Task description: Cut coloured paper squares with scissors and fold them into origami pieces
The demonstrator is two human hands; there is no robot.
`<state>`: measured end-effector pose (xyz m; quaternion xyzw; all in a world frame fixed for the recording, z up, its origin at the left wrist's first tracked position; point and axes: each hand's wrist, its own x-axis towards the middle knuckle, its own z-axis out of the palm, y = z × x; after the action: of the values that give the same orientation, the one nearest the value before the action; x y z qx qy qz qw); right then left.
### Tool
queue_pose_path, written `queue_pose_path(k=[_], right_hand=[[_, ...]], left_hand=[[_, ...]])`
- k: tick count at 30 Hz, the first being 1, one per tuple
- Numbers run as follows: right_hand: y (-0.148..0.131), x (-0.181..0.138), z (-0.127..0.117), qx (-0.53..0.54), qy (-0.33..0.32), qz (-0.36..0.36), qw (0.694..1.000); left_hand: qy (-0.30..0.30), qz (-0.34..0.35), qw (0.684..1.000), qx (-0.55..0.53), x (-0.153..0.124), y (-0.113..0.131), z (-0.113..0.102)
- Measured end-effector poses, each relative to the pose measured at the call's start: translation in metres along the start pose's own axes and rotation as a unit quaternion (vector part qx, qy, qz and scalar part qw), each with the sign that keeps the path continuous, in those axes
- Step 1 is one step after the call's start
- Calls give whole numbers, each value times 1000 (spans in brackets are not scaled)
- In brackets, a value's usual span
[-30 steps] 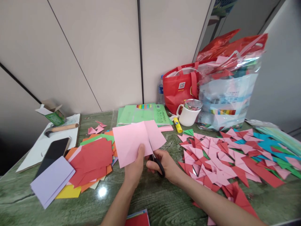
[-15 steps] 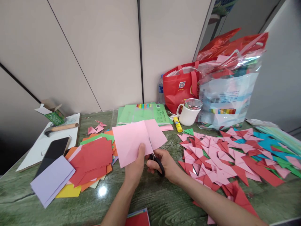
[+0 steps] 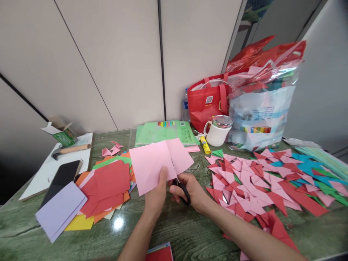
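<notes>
My left hand (image 3: 157,186) is closed on a pink sheet of paper (image 3: 149,163), thumb on top near its lower edge. A cut runs up the sheet from that edge, and the part to its right stands slightly apart. Wrapped round the black handles of a pair of scissors (image 3: 185,192) is my right hand (image 3: 193,190), just right of the left one. The scissor blades sit at the bottom of the cut, mostly hidden by paper and fingers. Left of the hands lies a pile of coloured paper squares (image 3: 106,185), red ones uppermost.
Folded pink and red paper pieces (image 3: 250,185) spread over the right side. Behind stand a white mug (image 3: 216,135), a glue stick (image 3: 204,145), a red bag (image 3: 203,105) and a clear plastic bag (image 3: 261,119). At left lie a hammer (image 3: 73,148) and a phone (image 3: 61,177).
Hardly anything differs: the view has shifted very slightly. Both hands keep their hold on the paper and the scissors, and the cut looks about the same.
</notes>
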<state>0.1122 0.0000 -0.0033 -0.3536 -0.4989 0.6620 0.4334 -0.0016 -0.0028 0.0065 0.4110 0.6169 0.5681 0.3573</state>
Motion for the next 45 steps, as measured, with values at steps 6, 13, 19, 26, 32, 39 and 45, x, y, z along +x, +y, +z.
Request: queue_pose_path(k=[6, 13, 19, 26, 32, 39, 45], right_hand=[[1, -1, -1, 21, -28, -7, 999], [-6, -6, -7, 36, -207, 53, 976], [-20, 0, -15, 65, 85, -161, 981], [-20, 22, -44, -2, 258, -243, 935], [-16, 18, -38, 42, 167, -49, 984], [-12, 26, -45, 346, 180, 35, 920], [-11, 24, -36, 451, 201, 30, 869]], left_hand=[[13, -17, 999, -27, 0, -2, 1], [143, -29, 985, -94, 14, 15, -4], [16, -29, 980, -196, 23, 24, -11], [-263, -102, 948, -146, 18, 32, -24], [-298, -147, 927, -175, 23, 28, -29], [-235, -37, 946, -219, 26, 23, -20], [-261, 93, 961, -10, 6, 14, -2]])
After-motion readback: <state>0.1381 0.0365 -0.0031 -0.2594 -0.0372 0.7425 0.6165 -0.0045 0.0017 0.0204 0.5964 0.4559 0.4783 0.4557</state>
